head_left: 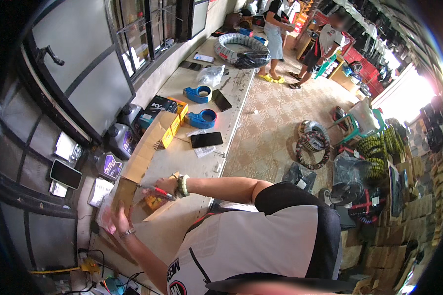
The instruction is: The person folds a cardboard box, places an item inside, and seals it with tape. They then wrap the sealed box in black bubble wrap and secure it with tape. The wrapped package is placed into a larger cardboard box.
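A: Grip first? Right hand (166, 186) closed round a red-handled cutter (155, 190), blade end toward nine o'clock, tip against the upright flap of the open cardboard box (133, 189).

B: Left hand (114, 220)?

A: Fingers pressed flat on the near side of that flap, steadying it from seven o'clock. Metal bracelet on the left wrist, bead bracelet on the right.

B: Box itself?

A: On the grey counter (182, 162), close to its near end. Yellow contents just visible inside, under the right hand; cannot tell what kind.

B: Around it, outward?

A: At twelve o'clock, touching it, a long brown carton (150, 142). Beyond that a yellow box (168, 132) and a dark printed box (157, 105). At one o'clock a black phone (206, 139) lying flat, a small white label just beside it. Farther toward one o'clock, two blue tape dispensers (202, 119), well apart from the hands.

B: Anything in the way?

A: Only the raised flap itself, hiding the left fingertips and part of the blade. At ten o'clock, three grey oil bottles (119, 140) along the wall, dark labels on the fronts. At nine o'clock a second phone (65, 174) on the ledge, white paper slips near it.

B: Far end?

A: Wrapped tyre (238, 45) at twelve o'clock, two people standing past it on the tiled floor (270, 128).
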Demonstrator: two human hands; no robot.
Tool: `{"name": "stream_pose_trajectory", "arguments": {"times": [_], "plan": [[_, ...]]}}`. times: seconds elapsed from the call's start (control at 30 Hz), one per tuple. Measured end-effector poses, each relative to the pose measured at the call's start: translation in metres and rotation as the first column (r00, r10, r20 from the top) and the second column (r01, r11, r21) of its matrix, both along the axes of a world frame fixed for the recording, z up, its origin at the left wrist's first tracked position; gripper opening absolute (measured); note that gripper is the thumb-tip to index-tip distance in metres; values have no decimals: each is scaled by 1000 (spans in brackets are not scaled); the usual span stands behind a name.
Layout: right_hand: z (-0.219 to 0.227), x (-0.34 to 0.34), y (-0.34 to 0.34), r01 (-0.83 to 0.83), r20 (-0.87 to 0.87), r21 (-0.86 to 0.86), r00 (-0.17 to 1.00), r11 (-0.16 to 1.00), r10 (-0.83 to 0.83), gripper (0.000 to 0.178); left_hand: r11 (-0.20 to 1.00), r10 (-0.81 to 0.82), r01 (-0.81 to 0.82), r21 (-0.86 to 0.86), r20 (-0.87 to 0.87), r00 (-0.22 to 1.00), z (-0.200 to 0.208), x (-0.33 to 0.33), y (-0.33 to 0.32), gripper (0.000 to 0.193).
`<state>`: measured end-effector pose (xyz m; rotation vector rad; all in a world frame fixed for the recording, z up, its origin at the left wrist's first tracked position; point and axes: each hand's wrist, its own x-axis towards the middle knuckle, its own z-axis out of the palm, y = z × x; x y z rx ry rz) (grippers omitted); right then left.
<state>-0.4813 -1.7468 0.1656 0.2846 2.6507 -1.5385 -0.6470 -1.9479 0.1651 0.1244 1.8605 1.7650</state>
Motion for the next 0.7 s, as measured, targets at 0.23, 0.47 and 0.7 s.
{"name": "stream_pose_trajectory", "arguments": {"times": [0.23, 0.47, 0.7], "plan": [[-2, -17, 2, 154, 210, -570, 977, 807, -38, 61, 999, -30, 30, 38, 9, 1000, 10, -6, 2, 50], [-21, -27, 22, -183, -197, 482, 930, 857, 310, 46, 989, -41, 20, 150, 140, 989, 19, -8, -1, 35], [1, 11, 43, 77, 69, -285, 996, 955, -60, 57, 997, -46, 31, 71, 211, 976, 22, -41, -31, 36]]}}
